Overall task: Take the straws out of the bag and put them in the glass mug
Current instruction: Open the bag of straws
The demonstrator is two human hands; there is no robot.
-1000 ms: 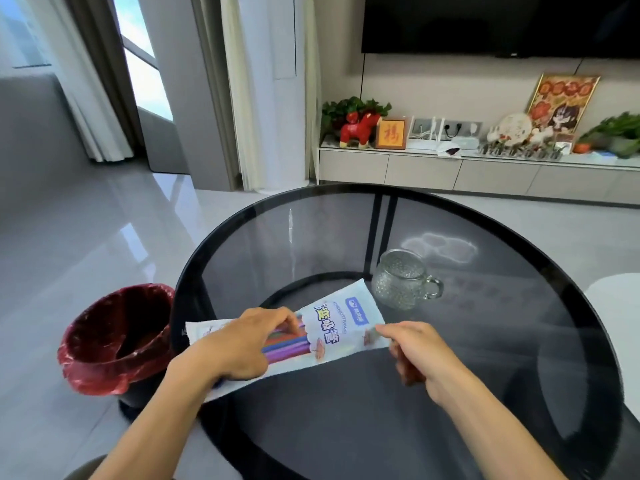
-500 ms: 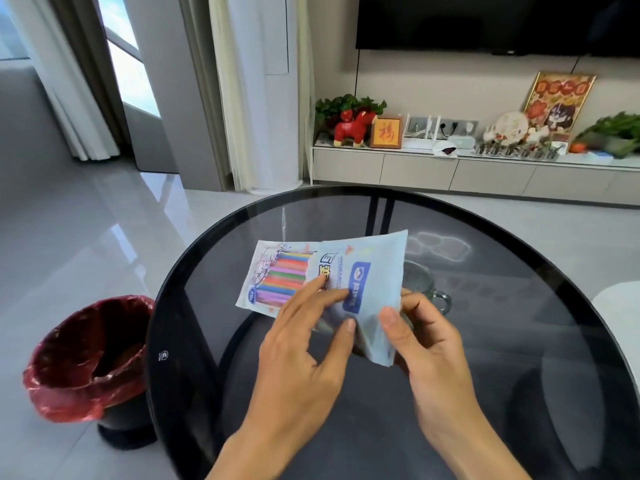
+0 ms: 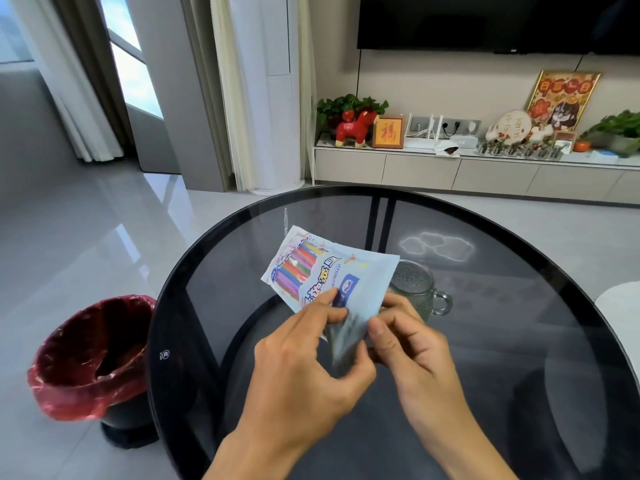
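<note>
Both grips, left hand (image 3: 304, 368) and right hand (image 3: 412, 348), pinch the bag's (image 3: 332, 275) near edge above the table (image 3: 519, 341).

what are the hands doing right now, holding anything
Left hand: closed, pinching the near end of the straw bag.
Right hand: closed, pinching the same end of the bag.

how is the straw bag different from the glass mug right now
The bag is held up off the table by the left hand and right hand; the mug stands on it untouched. The bag is flat, printed and holds coloured straws; the mug is round, clear and shows none.
</note>
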